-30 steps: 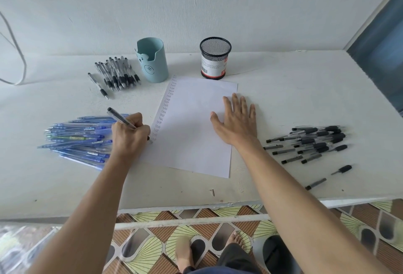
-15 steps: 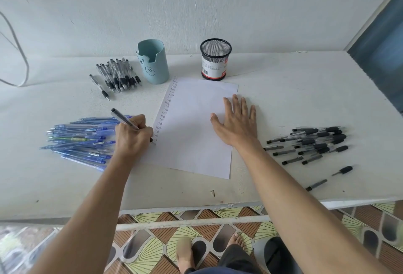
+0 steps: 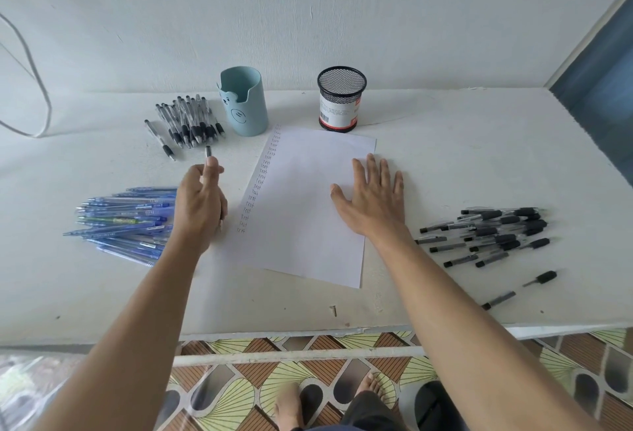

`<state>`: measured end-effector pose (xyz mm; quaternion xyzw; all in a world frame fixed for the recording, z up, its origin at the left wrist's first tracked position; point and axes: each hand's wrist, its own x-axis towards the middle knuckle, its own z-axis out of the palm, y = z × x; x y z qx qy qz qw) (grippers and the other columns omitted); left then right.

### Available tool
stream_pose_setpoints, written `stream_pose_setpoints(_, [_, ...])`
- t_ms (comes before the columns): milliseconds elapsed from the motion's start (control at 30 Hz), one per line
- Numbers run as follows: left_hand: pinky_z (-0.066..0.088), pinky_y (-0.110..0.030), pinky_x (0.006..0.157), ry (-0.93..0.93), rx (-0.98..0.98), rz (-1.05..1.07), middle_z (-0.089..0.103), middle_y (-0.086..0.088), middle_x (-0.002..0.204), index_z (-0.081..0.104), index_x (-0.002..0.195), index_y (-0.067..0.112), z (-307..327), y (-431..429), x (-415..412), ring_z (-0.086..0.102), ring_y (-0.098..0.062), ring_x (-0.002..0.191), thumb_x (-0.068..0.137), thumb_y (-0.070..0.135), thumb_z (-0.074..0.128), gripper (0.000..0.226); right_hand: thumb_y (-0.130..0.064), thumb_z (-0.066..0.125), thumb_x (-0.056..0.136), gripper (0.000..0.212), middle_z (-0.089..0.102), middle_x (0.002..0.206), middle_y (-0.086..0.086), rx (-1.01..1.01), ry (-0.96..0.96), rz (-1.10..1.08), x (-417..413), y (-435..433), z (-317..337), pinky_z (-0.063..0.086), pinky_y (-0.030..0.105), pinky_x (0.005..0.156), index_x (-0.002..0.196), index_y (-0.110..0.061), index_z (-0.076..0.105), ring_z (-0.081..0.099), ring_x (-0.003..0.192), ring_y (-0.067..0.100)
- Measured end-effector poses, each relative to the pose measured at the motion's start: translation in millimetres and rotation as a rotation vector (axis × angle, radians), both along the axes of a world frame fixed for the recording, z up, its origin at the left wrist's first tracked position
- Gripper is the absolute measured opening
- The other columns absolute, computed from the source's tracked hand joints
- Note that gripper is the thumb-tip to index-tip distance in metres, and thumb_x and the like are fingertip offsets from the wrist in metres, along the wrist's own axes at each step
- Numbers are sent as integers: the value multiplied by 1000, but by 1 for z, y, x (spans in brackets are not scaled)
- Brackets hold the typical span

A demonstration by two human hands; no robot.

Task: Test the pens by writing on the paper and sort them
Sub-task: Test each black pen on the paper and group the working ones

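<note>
A white sheet of paper (image 3: 305, 201) lies in the middle of the table, with a column of written "test" words down its left edge. My right hand (image 3: 371, 202) lies flat on the sheet's right side, fingers spread. My left hand (image 3: 200, 206) is raised left of the sheet and grips a black pen (image 3: 208, 152), whose end sticks up past the fingers. A pile of blue pens (image 3: 125, 221) lies under and left of that hand. Black pens with grips (image 3: 186, 124) lie at the back left. More black pens and caps (image 3: 493, 233) lie at the right.
A light blue cup (image 3: 244, 101) and a black mesh pen holder (image 3: 340, 98) stand behind the paper by the wall. A grey cable (image 3: 37, 88) hangs at the far left. The table's front edge (image 3: 308, 331) runs over a patterned tiled floor and bare feet.
My left hand has lifted the pen off the paper's left edge and moved it up and back, towards the black pens at the back left. My right hand stays flat on the sheet.
</note>
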<state>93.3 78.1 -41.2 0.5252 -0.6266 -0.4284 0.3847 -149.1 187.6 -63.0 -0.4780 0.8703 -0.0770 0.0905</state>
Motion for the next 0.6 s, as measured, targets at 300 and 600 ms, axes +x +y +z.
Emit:
stream_pose_setpoints(300, [35, -29, 45, -152, 23, 22, 56, -5, 50, 67, 98, 14, 10, -29, -3, 44, -16, 37, 107, 38, 37, 39, -59, 37, 92, 72, 6, 166, 10, 8, -22, -20, 2, -9, 8, -1, 56, 120, 152, -20, 24, -1, 153, 29])
stream_pose_setpoints(600, [29, -41, 114, -485, 11, 260, 48, -26, 145, 40, 148, -2, 34, -96, 1, 36, -38, 139, 98, 9, 42, 51, -58, 37, 88, 71, 17, 162, 15, -54, 50, -54, 9, -12, -1, 6, 61, 117, 143, -15, 33, 10, 150, 34])
